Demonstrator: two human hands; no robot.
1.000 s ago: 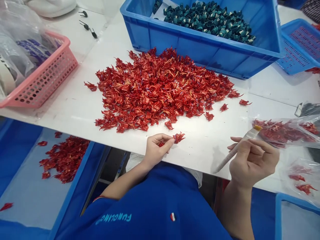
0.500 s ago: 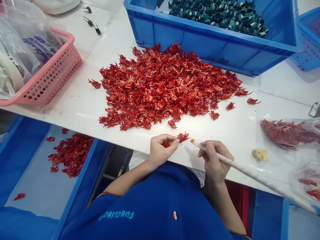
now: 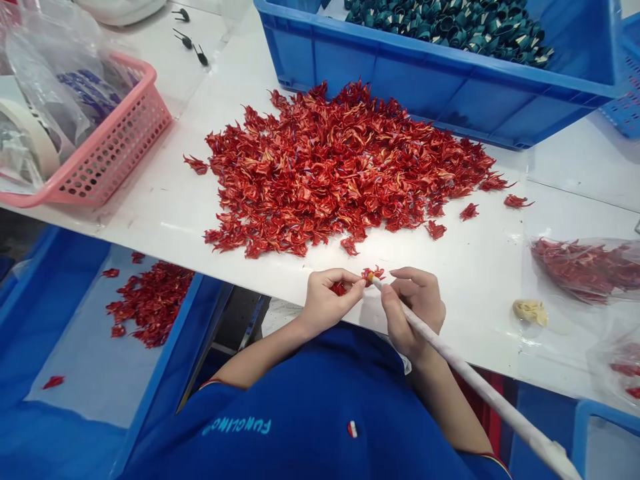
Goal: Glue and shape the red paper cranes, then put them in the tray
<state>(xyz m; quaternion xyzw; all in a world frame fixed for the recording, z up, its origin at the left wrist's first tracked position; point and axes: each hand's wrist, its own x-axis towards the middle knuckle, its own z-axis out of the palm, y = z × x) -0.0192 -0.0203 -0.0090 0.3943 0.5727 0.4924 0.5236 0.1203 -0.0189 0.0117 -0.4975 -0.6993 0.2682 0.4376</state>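
White tabletop [image 3: 565, 193]: one blue plastic crate [image 3: 440, 87] of teal folded pieces [image 3: 450, 27]; one loose heap of red folded pieces [image 3: 340, 173], just beyond the hands. Left hand [image 3: 327, 300]: fingers closed, pinching a small red piece [image 3: 373, 275]. Right hand [image 3: 413, 313]: gripping a long white-wrapped stick [image 3: 465, 373], its yellow tip touching that piece. Risk: a loose pinch could drop it; a stray stick tip could crush it.
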